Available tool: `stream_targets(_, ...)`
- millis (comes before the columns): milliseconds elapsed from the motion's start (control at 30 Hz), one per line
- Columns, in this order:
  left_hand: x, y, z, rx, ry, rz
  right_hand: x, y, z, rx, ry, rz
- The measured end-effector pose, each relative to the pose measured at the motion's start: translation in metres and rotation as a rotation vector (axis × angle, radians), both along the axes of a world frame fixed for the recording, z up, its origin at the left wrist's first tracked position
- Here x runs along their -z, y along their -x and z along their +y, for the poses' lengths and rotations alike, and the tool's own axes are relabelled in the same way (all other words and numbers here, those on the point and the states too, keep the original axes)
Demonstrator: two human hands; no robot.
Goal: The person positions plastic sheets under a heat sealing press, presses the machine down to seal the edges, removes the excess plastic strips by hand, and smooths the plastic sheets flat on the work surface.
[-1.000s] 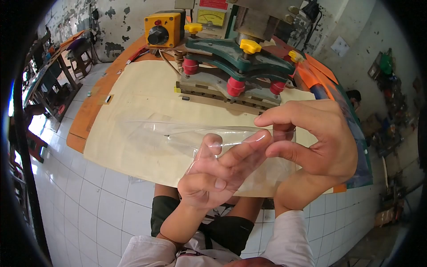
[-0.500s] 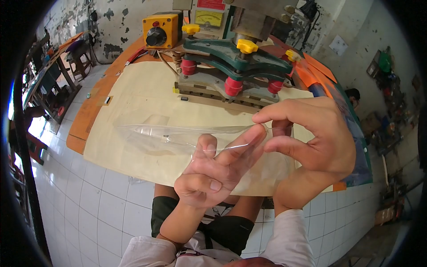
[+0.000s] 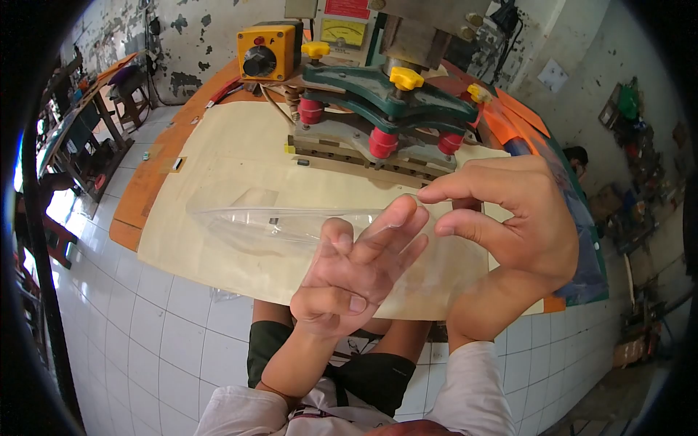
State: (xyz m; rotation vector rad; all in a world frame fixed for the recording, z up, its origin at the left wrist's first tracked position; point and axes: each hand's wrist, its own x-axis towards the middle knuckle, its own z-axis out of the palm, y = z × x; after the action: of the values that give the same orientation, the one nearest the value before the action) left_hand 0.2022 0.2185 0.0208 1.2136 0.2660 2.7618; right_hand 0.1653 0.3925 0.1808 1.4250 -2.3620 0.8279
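Observation:
A clear plastic sheet (image 3: 240, 221), folded or layered along its upper edge, stretches leftward from my left hand (image 3: 345, 272) above the work surface. My left hand is palm up with its fingers partly curled, and the sheet's edge is held among them. Whether the fingers lie inside a fold is hard to tell through the transparent film. My right hand (image 3: 520, 221) is just right of the left fingertips. Its thumb and index finger are apart, with no plastic visibly gripped between them, and its other fingers are mostly hidden behind.
A press with a green plate (image 3: 392, 94), yellow knobs and red spacers stands behind the hands, above a metal bar (image 3: 363, 163). A yellow control box (image 3: 269, 54) is at back left. Cream sheeting (image 3: 218, 152) covers the wooden table (image 3: 131, 225). Orange sheets (image 3: 520, 112) lie at right.
My right index finger has come slightly away from the left fingertips. The left fingers have shifted a little left and spread, and the sheet has moved slightly with them.

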Motion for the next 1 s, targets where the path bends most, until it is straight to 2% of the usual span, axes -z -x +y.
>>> stream_targets(67,0.004,0.011,0.000,-0.015,0.022,0.252,0.001,0.001,0.000,-0.009,0.004,0.005)
stream_targets(200,0.005,0.011,0.000,-0.019,0.016,0.251,-0.006,-0.001,0.002,0.042,-0.081,-0.020)
stream_targets(367,0.005,0.013,0.000,-0.042,0.033,0.278,-0.005,0.000,0.001,0.014,-0.036,-0.021)
stream_targets(700,0.006,0.007,0.002,-0.084,0.036,0.221,-0.006,-0.002,0.001,0.058,-0.025,-0.010)
stream_targets(767,0.009,-0.001,0.000,-0.001,0.048,0.058,-0.005,0.000,0.004,0.068,0.025,0.001)
stream_targets(800,0.013,-0.004,-0.002,-0.002,0.048,0.061,-0.004,0.001,0.006,0.081,0.076,0.009)
stream_targets(867,0.025,-0.008,-0.006,0.076,0.219,-0.011,-0.005,0.002,0.006,0.100,0.107,0.016)
stream_targets(900,0.028,-0.011,-0.011,0.078,0.221,-0.007,-0.005,0.003,0.006,0.118,0.137,0.020)
stream_targets(967,0.034,-0.018,-0.028,0.004,0.684,0.051,-0.005,0.005,0.005,0.124,0.151,0.009)
stream_targets(1000,0.024,-0.027,-0.035,-0.194,0.927,0.090,-0.005,0.006,0.004,0.126,0.164,-0.004)
